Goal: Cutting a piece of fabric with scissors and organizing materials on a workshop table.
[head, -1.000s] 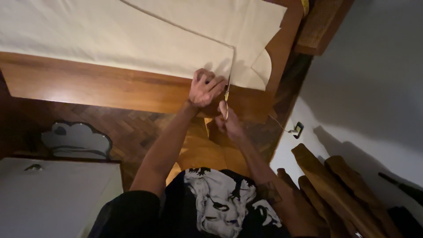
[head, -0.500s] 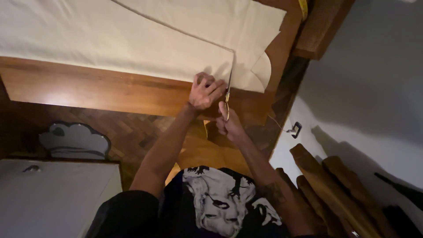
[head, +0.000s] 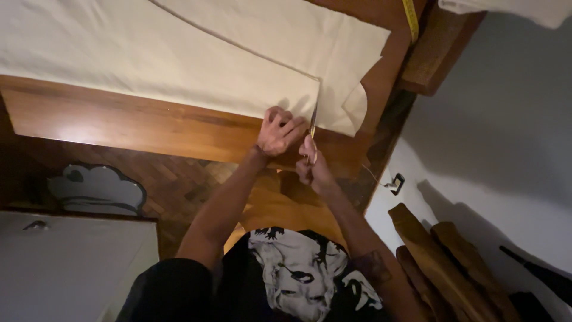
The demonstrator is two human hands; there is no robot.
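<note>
A large cream fabric (head: 149, 59) lies spread over a wooden table (head: 119, 122). My left hand (head: 277, 130) presses down on the fabric's near edge, fingers curled. Just to its right, my right hand (head: 311, 164) grips a pair of scissors (head: 312, 128) whose blades point away from me into the cloth along a straight cut line. A second cream piece (head: 298, 42) with a curved corner lies to the right of that line.
A yellow measuring tape (head: 410, 18) runs along the table's far right edge. Parquet floor lies below the table, with a pale cloud-shaped object (head: 95, 188) at left. Wooden pieces (head: 441, 250) lean against the white wall at lower right.
The view has shifted slightly. Both hands stay at the fabric's near edge; the scissors sit a little further into the cloth.
</note>
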